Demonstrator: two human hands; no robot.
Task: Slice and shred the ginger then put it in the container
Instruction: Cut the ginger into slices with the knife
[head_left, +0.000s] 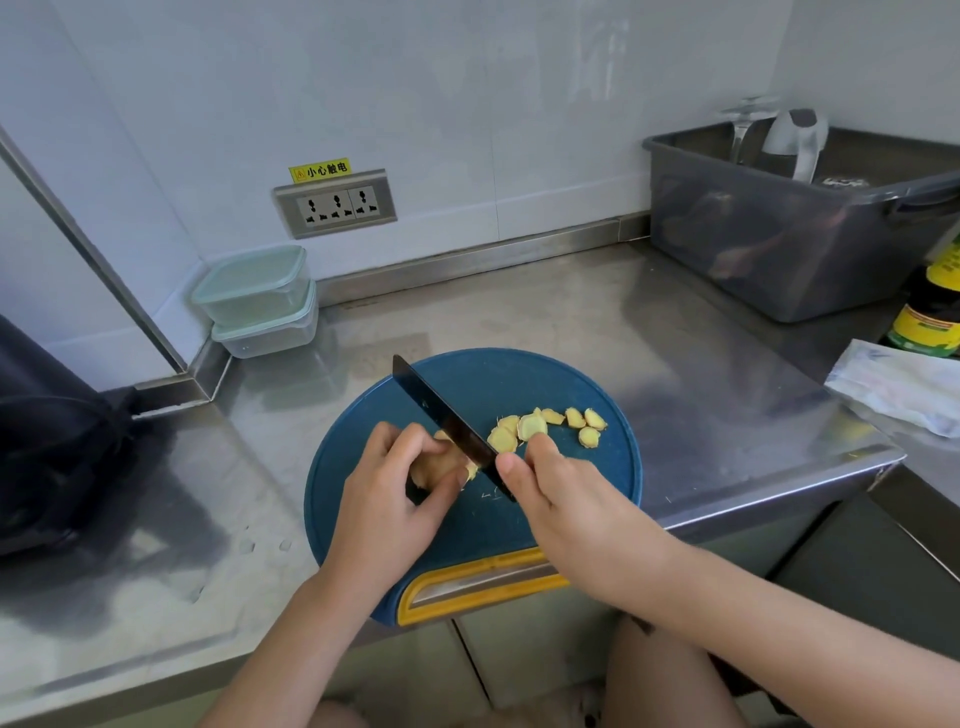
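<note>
head view: left hand (395, 483) fingers curled, pinning the ginger stub (440, 461) on the board (519, 379), right hand (561, 493) wrapped round the knife (447, 421), blade at the stub's right end just beside the left fingertips, cut slices (530, 428) lying right of it.
</note>
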